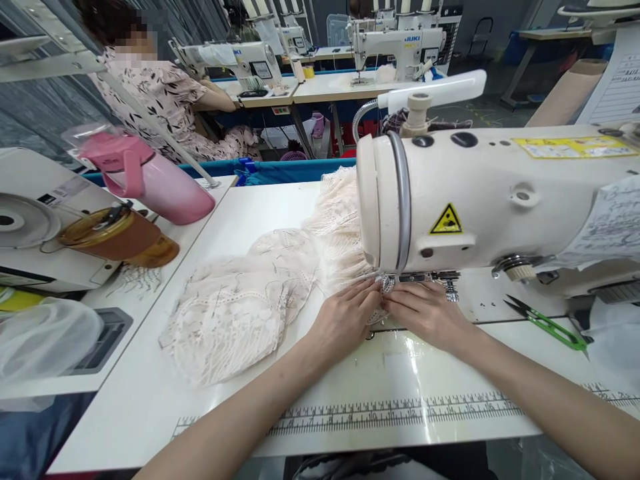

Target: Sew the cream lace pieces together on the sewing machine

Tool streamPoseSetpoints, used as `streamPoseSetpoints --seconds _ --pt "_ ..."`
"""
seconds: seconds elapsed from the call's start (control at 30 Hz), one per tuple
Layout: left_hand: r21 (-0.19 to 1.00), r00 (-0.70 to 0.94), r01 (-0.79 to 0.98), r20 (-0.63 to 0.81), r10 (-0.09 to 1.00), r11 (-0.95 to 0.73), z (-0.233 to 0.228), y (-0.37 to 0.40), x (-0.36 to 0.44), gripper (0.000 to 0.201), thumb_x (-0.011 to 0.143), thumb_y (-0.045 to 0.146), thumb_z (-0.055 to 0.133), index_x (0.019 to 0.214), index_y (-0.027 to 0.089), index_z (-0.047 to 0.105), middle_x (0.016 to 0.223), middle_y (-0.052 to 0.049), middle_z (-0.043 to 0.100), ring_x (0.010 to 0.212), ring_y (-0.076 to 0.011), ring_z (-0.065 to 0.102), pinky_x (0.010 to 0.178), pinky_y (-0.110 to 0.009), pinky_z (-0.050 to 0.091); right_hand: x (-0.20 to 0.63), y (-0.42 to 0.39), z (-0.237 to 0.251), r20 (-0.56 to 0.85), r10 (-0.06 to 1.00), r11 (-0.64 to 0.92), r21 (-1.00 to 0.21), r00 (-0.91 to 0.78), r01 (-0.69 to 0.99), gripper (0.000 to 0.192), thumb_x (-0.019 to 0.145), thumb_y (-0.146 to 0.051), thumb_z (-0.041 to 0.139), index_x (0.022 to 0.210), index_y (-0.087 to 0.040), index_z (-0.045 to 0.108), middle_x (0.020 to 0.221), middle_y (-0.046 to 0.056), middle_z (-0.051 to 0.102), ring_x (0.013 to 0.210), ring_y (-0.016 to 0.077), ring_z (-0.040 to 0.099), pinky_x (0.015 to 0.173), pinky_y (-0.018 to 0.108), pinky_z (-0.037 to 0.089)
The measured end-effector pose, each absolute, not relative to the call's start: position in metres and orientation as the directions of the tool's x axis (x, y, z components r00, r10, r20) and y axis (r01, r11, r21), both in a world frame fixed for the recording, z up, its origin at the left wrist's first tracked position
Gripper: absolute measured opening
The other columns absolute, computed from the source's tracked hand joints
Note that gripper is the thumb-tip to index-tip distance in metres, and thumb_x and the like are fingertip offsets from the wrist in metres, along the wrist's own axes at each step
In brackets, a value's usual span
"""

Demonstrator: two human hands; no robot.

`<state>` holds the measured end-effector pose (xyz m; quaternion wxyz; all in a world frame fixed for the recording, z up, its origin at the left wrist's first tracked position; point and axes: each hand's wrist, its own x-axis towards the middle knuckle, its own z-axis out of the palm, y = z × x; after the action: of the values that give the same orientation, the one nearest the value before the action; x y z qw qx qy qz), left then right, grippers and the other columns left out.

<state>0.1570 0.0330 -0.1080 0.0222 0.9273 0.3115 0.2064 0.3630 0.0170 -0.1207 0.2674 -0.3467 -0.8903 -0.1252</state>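
My left hand (346, 319) and my right hand (428, 315) meet at the needle area of a white sewing machine (480, 193). The fingers of both are closed on the edge of cream lace fabric (343, 213), pressing it down at the presser foot. Part of that edge is hidden under the fingers and the machine head. The gathered lace runs back behind the head, away from me. To the left of my left hand, more cream lace pieces (227, 317) lie loosely on the white table (150, 407).
Green-handled thread snips (557, 328) lie right of my right hand. A printed ruler (380, 415) runs along the front edge. At left stand a pink tumbler (155, 177) and a brown cup (117, 233). Beyond, a person (160, 100) sits near other sewing machines (400, 50).
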Motion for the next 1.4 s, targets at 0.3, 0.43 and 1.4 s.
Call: streamPoseSetpoints --seconds 0.3,0.43,1.4 --pt "0.087 0.737 0.566 0.392 0.550 -0.820 -0.115 0.035 0.155 0.043 0.083 0.008 0.045 0.125 0.007 0.053 0.124 -0.014 0.061 0.119 -0.0237 0.057 0.103 -0.039 0.047 0.363 0.017 -0.120 0.532 0.535 0.754 0.048 -0.656 0.655 0.022 0.086 -0.005 0.051 0.095 -0.020 0.065 0.101 0.000 0.071 0.101 0.0137 0.060 0.089 0.030 0.046" --pt "0.041 0.738 0.579 0.398 0.545 -0.814 -0.117 0.033 0.156 0.041 0.085 0.010 0.045 0.124 0.003 0.054 0.124 -0.014 0.061 0.118 -0.0252 0.057 0.102 -0.039 0.049 0.364 0.017 -0.121 0.522 0.558 0.734 0.052 -0.645 0.677 0.021 0.088 -0.007 0.049 0.092 -0.020 0.065 0.100 0.001 0.071 0.101 0.0142 0.059 0.091 0.031 0.046" --pt "-0.059 0.711 0.652 0.394 0.582 -0.756 -0.115 0.021 0.172 0.038 0.089 0.017 0.044 0.123 0.005 0.056 0.125 -0.018 0.060 0.117 -0.0304 0.056 0.096 -0.045 0.049 0.375 0.016 -0.114 0.543 0.607 0.631 0.115 -0.581 0.767 0.021 0.090 -0.016 0.051 0.102 -0.022 0.067 0.105 0.003 0.071 0.089 0.0149 0.063 0.077 0.030 0.040"
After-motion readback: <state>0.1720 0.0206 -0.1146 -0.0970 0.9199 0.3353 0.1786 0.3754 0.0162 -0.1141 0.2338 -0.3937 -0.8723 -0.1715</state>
